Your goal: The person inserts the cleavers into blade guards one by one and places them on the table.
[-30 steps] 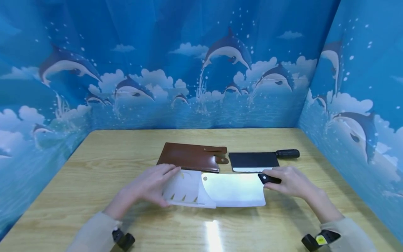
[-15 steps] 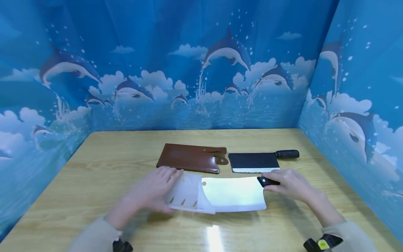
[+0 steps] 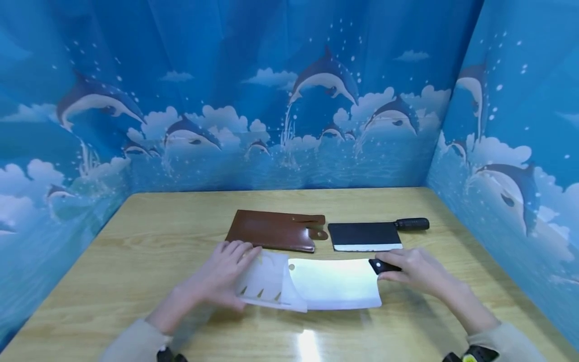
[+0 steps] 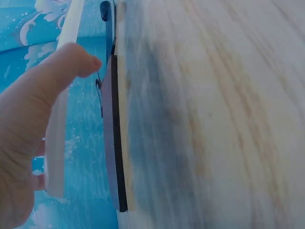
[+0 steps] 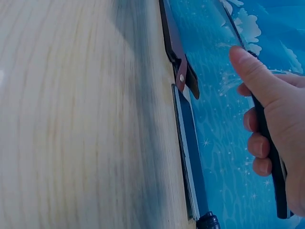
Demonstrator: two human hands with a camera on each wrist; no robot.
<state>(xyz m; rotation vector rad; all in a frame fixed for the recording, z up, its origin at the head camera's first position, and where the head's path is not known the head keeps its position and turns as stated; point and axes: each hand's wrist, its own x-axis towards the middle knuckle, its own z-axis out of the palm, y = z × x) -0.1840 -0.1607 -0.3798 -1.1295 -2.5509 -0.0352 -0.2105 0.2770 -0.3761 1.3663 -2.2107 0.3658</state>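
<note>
Silver cleaver (image 3: 333,284), right hand (image 3: 412,270) gripping its handle (image 3: 383,266), left hand (image 3: 226,275) clasping sheath (image 3: 268,281) opposite

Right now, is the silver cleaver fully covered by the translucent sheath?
No, the silver cleaver shows a broad bare blade between the translucent sheath and the right hand.

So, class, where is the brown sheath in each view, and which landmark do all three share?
Head: the brown sheath lies just below the middle.
Left wrist: the brown sheath, edge-on, left of the middle.
Right wrist: the brown sheath at top, right of middle, partly cut off.
Shared landmark: the black-bladed cleaver, right of it in head, above it in left wrist, below it in right wrist.
</note>
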